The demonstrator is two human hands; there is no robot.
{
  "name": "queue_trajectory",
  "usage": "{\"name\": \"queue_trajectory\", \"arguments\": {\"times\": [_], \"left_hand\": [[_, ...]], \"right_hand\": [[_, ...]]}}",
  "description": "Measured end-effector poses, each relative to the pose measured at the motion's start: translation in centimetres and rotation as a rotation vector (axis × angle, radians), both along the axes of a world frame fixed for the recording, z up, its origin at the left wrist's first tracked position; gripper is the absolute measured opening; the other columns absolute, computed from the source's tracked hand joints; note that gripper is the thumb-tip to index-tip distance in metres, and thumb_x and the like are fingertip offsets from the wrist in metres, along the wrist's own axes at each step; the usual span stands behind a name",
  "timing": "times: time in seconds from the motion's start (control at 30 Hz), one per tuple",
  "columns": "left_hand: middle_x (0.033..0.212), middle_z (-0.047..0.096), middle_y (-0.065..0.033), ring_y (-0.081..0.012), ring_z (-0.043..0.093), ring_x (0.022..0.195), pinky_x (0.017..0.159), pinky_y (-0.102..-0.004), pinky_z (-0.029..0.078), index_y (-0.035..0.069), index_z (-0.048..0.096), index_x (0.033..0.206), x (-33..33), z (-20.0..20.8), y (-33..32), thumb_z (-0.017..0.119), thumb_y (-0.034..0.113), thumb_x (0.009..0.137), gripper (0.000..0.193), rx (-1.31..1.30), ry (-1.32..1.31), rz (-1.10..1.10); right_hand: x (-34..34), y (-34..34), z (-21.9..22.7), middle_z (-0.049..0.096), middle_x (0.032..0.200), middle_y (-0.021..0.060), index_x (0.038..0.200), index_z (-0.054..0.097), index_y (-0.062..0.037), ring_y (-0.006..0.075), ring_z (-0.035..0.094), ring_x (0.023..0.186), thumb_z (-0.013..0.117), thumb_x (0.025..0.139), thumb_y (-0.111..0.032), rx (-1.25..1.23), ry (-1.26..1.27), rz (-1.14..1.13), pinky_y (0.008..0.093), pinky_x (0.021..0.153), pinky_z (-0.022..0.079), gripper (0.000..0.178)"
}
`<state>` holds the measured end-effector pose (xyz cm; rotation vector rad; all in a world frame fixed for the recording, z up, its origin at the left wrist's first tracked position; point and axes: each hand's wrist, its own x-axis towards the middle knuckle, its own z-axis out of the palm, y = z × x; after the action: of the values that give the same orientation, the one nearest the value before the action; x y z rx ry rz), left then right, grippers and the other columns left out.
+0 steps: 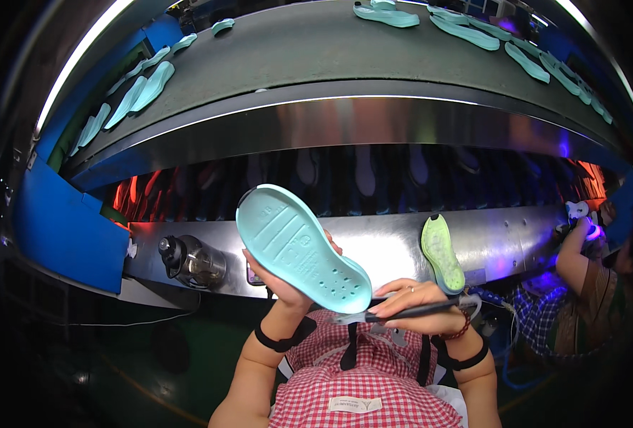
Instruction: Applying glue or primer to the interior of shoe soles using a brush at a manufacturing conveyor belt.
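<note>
A turquoise shoe sole with small holes at its near end is held up in front of me, tilted away to the left. My left hand grips it from beneath, its fingers partly hidden behind the sole. In my right hand lies a slim black-handled tool with a flat grey tip. That tip is at the sole's lower edge; whether it touches, I cannot make out. Just beyond my right hand, a lime-green sole lies on the metal ledge.
A dark-lidded clear bottle stands on the ledge at left. Behind rises a conveyor belt carrying several turquoise soles. Below it, more soles show in a red-lit opening. To the right, another person's arm works under purple light.
</note>
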<state>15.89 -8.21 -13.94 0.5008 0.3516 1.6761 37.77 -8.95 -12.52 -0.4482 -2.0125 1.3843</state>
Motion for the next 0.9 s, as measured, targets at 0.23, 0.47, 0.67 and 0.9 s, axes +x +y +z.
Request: {"name": "queue_trajectory", "arguments": {"times": [0.23, 0.47, 0.67, 0.9], "left_hand": [[0.124, 0.042, -0.019, -0.0345, 0.047, 0.109, 0.088, -0.0489, 0.042, 0.007, 0.024, 0.135, 2.3, -1.0, -2.3, 0.027, 0.066, 0.079, 0.081, -0.291, -0.195, -0.198], [0.119, 0.049, -0.0186, -0.0291, 0.052, 0.105, 0.089, -0.0433, 0.043, 0.002, 0.033, 0.129, -0.2, -5.0, -2.0, 0.043, 0.045, 0.084, 0.064, -0.099, 0.163, -0.565], [0.112, 0.053, -0.019, -0.0261, 0.06, 0.093, 0.08, -0.0355, 0.05, -0.005, 0.036, 0.124, -0.3, -3.1, -0.3, 0.047, 0.029, 0.085, 0.053, -0.269, 0.016, -0.887], [0.12, 0.044, -0.0236, -0.0296, 0.053, 0.103, 0.085, -0.0389, 0.046, -0.003, 0.028, 0.13, 0.3, -0.1, 0.1, 0.05, 0.036, 0.081, 0.067, -0.278, 0.544, -1.115]], "right_hand": [[-1.6, -1.3, -1.5, 0.06, 0.102, 0.0145, 0.098, 0.06, 0.0017, 0.0197, 0.06, 0.089, 0.059, 0.078, 0.002, -0.902, 0.523, -0.186, 0.0269, 0.079, 0.049, 0.02], [0.3, -1.1, 1.6, 0.063, 0.096, 0.0143, 0.097, 0.062, 0.0007, 0.0193, 0.062, 0.089, 0.064, 0.073, 0.001, -0.326, 0.018, -0.014, 0.0288, 0.079, 0.049, 0.024], [1.0, -0.6, 2.6, 0.063, 0.096, 0.0133, 0.094, 0.063, -0.0022, 0.0231, 0.062, 0.089, 0.065, 0.073, -0.001, -0.072, -0.035, 0.155, 0.0301, 0.078, 0.05, 0.021], [2.4, 1.1, 4.6, 0.063, 0.096, 0.0137, 0.094, 0.064, -0.0025, 0.0253, 0.062, 0.09, 0.065, 0.07, 0.002, 0.065, -0.187, 0.203, 0.0314, 0.078, 0.05, 0.024]]}}
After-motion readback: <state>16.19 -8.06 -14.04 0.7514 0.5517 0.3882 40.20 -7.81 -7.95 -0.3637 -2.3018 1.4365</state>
